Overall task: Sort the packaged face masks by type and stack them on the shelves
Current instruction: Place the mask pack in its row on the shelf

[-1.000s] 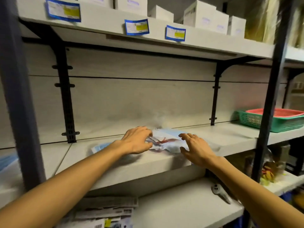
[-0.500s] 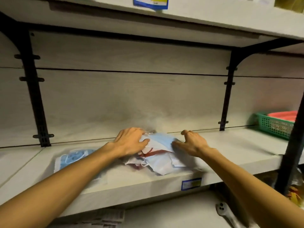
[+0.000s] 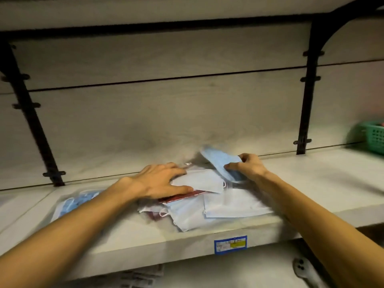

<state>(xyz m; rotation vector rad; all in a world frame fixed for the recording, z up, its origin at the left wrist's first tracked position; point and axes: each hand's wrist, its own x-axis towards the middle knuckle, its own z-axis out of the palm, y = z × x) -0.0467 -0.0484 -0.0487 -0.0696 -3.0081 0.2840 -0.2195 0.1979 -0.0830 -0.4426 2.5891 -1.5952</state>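
A loose pile of packaged face masks [image 3: 207, 208] lies on the middle shelf [image 3: 322, 183], white ones on top with a dark red packet [image 3: 178, 197] among them. My left hand [image 3: 162, 180] lies flat on the pile, fingers spread over a white mask [image 3: 200, 180]. My right hand [image 3: 248, 166] pinches a blue packaged mask [image 3: 220, 161] and holds it tilted up above the pile's far right side. A separate packet of blue masks [image 3: 76, 202] lies flat on the shelf to the left, partly hidden by my left forearm.
Black brackets [image 3: 307, 96] stand against the back panel on both sides. A green basket [image 3: 372, 138] sits at the far right of the shelf. A blue price label [image 3: 230, 244] is on the shelf's front edge. Printed sheets [image 3: 141, 277] and a white tool [image 3: 305, 271] lie on the lower shelf.
The view has come closer and lower. My right hand has picked a blue mask up off the pile. My left hand stays pressed on the pile.
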